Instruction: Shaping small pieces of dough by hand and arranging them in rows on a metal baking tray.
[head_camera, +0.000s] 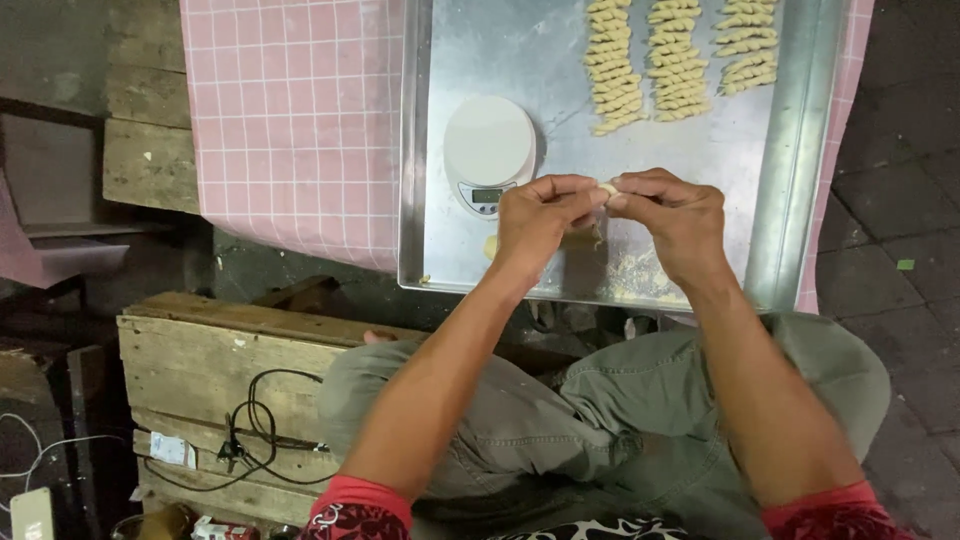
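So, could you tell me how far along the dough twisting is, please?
Three rows of twisted dough pieces already lie at the far end of the metal tray. The left hand and right hand pinch a small dough piece between them. Much of the tray is bare beside the white scale; the remaining dough can't be seen.

Surface: pink checked cloth (290, 120) | On cloth: metal tray (790, 170), spanning 12 to 3 o'clock | On tray: white scale (488, 145) at 9 o'clock; three rows of twisted dough pieces (677, 60) at 12 o'clock; crumbs (635, 275) at 6 o'clock
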